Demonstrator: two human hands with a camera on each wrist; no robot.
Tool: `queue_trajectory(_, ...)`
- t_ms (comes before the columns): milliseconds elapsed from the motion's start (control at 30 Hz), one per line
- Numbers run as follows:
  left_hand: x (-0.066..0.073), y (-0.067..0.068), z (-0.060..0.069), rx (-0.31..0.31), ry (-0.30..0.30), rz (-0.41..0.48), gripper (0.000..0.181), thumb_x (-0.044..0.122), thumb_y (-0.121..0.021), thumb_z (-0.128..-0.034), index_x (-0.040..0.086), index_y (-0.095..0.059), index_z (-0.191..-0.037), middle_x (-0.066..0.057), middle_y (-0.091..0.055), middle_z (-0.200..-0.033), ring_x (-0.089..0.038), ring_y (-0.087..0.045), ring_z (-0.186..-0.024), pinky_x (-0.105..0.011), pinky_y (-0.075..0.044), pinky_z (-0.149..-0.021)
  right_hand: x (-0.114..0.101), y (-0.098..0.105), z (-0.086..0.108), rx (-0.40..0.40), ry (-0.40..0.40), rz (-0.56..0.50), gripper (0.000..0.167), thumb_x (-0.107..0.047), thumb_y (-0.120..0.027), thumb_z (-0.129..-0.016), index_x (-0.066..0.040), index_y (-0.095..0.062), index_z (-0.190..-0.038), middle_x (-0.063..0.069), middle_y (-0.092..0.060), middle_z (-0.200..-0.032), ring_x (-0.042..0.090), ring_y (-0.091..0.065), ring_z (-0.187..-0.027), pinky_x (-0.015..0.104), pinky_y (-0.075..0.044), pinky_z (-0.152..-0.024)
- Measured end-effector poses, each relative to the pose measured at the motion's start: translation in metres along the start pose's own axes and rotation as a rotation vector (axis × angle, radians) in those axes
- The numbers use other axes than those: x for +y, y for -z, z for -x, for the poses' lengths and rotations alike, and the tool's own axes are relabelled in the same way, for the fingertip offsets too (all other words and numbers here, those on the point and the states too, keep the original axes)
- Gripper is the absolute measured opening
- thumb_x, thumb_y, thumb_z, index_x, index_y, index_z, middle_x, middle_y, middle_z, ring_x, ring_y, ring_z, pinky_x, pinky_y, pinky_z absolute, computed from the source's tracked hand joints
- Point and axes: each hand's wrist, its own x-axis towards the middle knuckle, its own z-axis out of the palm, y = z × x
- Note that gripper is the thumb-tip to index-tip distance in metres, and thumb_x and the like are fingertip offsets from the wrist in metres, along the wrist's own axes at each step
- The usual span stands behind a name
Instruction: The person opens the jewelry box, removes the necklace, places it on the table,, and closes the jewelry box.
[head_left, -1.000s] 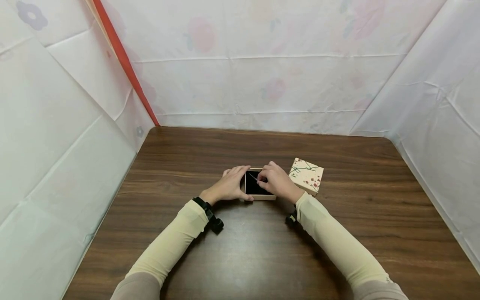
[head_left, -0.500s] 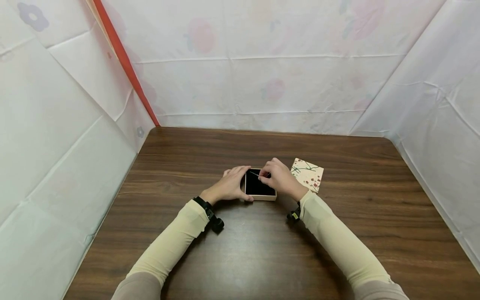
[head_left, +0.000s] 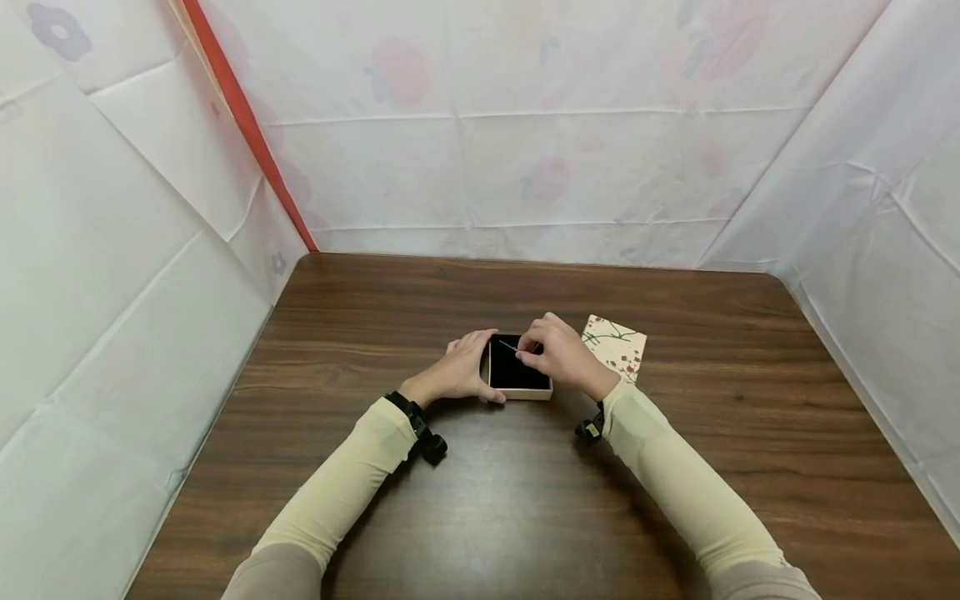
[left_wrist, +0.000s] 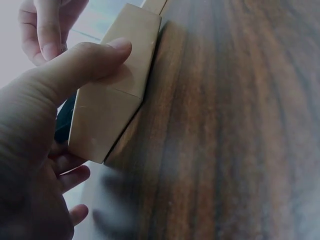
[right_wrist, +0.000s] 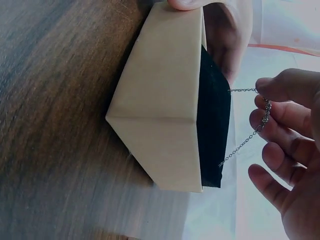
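A small cream box [head_left: 525,395] stands uncovered on the table, with a black padded insert [head_left: 513,373] inside. My left hand [head_left: 459,367] grips the box from the left, its thumb pressed on the near wall [left_wrist: 120,65] and its fingers round the far side. Over the insert, my right hand [head_left: 557,350] pinches a thin silver chain necklace [right_wrist: 243,147] between thumb and fingers. Both strands of the chain run taut from the fingertips down to the insert, and a sparkling linked section lies against the fingers. Where the strands end in the insert is hidden.
The box's lid [head_left: 618,343], cream with a printed blossom branch, lies just right of the right hand, partly covered by the wrist. Brown wood-grain table [head_left: 480,500] surrounds everything. White patterned sheeting [head_left: 480,167] hangs behind and at both sides.
My right hand has risen slightly and shifted a little to the right with the necklace, uncovering more of the black insert. The left hand and the box stay almost in place.
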Motion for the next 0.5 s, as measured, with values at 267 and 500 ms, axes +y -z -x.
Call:
queue_trajectory(267, -0.0005, -0.0002, 0.0002, 0.002, 0.0, -0.001, 0.118, 0.053, -0.085, -0.0648, 0.004, -0.023, -0.152, -0.017, -0.034, -0.152, -0.034, -0.032, -0.142, -0.057, -0.025, -0.112, -0.001, 0.0036, 0.0015, 0.012, 0.01, -0.018, 0.007, -0.018, -0.074, -0.086, -0.013, -0.073, -0.081, -0.001, -0.064, -0.081, 0.015, -0.045, -0.077, 0.03, -0.042, -0.069)
queue_trajectory(500, 0.0, 0.0005, 0.0006, 0.005, -0.007, 0.016, 0.116, 0.052, -0.085, -0.0648, 0.004, -0.025, -0.152, -0.017, -0.036, -0.151, -0.032, -0.032, -0.142, -0.056, -0.027, -0.111, -0.0032, 0.0082, 0.002, 0.013, 0.004, -0.034, 0.007, -0.017, -0.073, -0.087, -0.013, -0.074, -0.082, 0.0, -0.064, -0.082, 0.016, -0.046, -0.077, 0.031, -0.043, -0.069)
